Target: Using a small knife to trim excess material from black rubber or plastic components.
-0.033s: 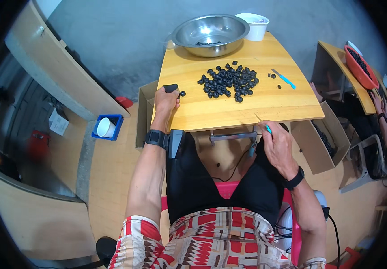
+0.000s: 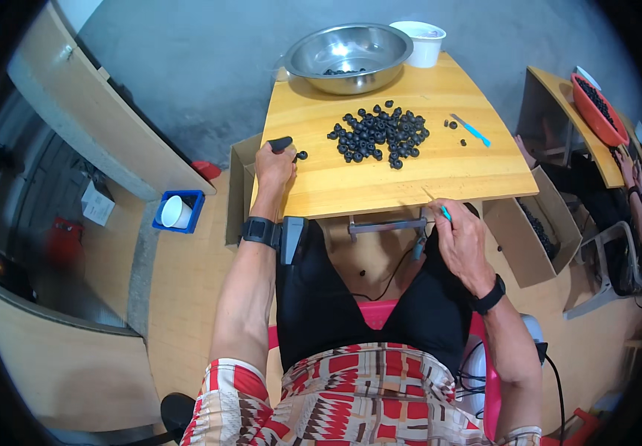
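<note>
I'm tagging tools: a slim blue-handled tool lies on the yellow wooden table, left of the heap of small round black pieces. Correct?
Only the side is wrong: in the head view, the slim blue-handled tool lies on the yellow wooden table, but right of the heap of small round black pieces.

1 white cup (image 2: 176, 214) in blue tray (image 2: 198, 210)
</note>
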{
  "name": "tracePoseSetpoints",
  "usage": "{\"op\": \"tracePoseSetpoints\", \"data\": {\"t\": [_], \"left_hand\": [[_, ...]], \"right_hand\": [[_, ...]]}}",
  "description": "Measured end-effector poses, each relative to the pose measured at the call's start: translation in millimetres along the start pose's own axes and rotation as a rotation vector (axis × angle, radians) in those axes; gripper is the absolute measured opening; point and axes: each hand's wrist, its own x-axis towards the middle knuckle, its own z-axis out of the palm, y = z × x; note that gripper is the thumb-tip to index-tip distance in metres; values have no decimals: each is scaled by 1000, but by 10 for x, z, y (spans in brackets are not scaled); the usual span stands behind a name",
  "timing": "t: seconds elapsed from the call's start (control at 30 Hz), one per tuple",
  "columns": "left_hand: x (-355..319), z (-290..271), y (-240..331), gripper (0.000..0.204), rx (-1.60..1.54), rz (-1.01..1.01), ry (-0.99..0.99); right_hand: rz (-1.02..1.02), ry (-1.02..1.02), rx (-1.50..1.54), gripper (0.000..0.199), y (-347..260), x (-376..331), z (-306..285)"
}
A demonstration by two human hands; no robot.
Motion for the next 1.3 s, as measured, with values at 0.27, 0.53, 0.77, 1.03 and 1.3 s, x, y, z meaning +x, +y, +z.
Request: {"op": "tracePoseSetpoints", "data": {"t": [0.27,0.53,0.77,1.03,1.3], "left_hand": [[-406,589,163,24,199,395,-246],[-407,608,266,28,449,374,-267],[-929,600,319,23,-680,-180,-692],[-1458,706,230,30,-1290,-346,-1073],[-1554,686,225,35,-1310,-408,-1115]], "right_hand": [[-27,5,32,8,-30,0,32],[-53,25,17,9,15,-1,-4],[-50,53,41,12,17,-11,20],[-266,25,-188,24,3,11,-31],[-277,-2,-270,28,-40,8,-72]]}}
